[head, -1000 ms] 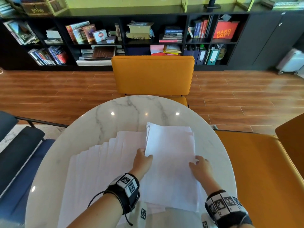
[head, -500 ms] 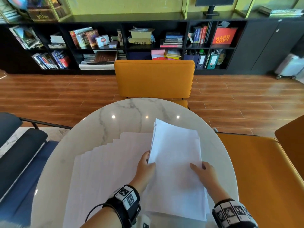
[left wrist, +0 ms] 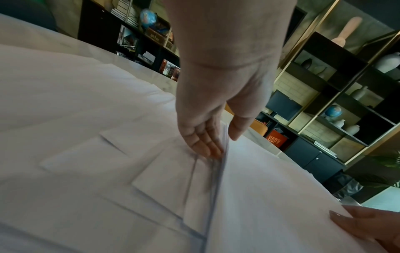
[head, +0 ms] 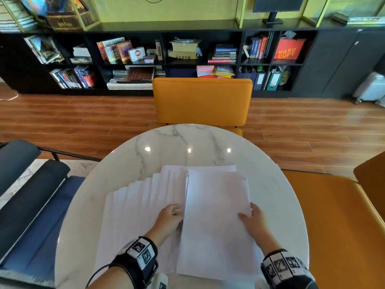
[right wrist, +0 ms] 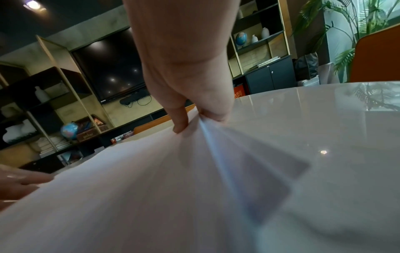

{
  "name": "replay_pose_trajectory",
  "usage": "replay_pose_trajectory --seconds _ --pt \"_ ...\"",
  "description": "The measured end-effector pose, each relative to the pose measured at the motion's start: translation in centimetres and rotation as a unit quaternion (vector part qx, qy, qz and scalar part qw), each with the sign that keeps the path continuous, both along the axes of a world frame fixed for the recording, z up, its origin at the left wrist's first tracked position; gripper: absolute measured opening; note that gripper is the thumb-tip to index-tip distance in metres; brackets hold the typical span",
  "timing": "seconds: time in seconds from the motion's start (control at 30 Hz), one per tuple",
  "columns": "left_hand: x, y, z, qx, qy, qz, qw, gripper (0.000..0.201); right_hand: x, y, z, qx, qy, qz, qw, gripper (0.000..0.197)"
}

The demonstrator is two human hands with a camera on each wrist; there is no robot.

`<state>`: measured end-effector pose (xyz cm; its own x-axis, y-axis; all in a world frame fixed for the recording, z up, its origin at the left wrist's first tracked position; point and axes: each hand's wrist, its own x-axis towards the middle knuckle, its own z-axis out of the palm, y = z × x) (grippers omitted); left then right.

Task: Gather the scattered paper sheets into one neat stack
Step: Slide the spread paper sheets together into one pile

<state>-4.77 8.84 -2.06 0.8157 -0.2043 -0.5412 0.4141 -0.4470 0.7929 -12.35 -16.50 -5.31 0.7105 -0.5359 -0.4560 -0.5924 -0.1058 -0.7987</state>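
A thick stack of white paper sheets (head: 216, 222) lies on the right of the round marble table (head: 187, 142). To its left, several more white sheets (head: 137, 209) are fanned out, overlapping, and run under the stack. My left hand (head: 177, 212) holds the stack's left edge. In the left wrist view the thumb lies on top of the stack (left wrist: 281, 188) and the fingers (left wrist: 203, 142) reach along and under the edge. My right hand (head: 248, 214) pinches the right edge. In the right wrist view its thumb (right wrist: 179, 123) presses on the stack (right wrist: 129, 188).
An orange chair (head: 202, 101) stands at the table's far side and another (head: 333, 215) at the right. A dark blue chair (head: 31, 205) sits at the left. Black bookshelves (head: 145, 59) line the back wall beyond the wooden floor.
The stack's left edge, raised half a second ago, has come down and the stack lies flatter over the fanned sheets. Both hands stay at its side edges.
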Motion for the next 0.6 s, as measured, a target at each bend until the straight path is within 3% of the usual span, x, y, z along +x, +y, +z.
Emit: replay_pose_trajectory --seconds 0.2,0.23,0.3,0.4,0.47,0.6 --pt "0.5 1.6 -0.7 0.104 -0.076 0.054 0.99 0.019 0.5 -0.9 -0.8 -0.148 0.087 0.059 0.983 0.048" --pt "0.6 1.5 -0.5 0.114 -0.072 0.062 0.989 0.016 0.7 -0.8 -0.5 -0.166 0.101 0.069 0.979 0.047" --pt "1.0 1.3 -0.6 0.115 -0.036 0.068 0.99 0.031 1.1 -0.2 -0.2 -0.18 0.116 0.084 0.973 0.045" --pt "1.3 0.8 0.3 0.102 0.009 0.041 0.994 0.01 1.7 1.0 0.0 -0.181 0.126 0.105 0.97 0.046" --pt "1.5 0.5 -0.1 0.094 0.028 0.021 0.995 0.051 2.0 1.7 -0.3 -0.162 0.11 0.123 0.973 0.046" --pt "1.0 -0.4 -0.2 0.057 0.015 0.038 0.998 0.057 2.0 2.9 -1.6 -0.121 0.082 0.154 0.977 0.055"
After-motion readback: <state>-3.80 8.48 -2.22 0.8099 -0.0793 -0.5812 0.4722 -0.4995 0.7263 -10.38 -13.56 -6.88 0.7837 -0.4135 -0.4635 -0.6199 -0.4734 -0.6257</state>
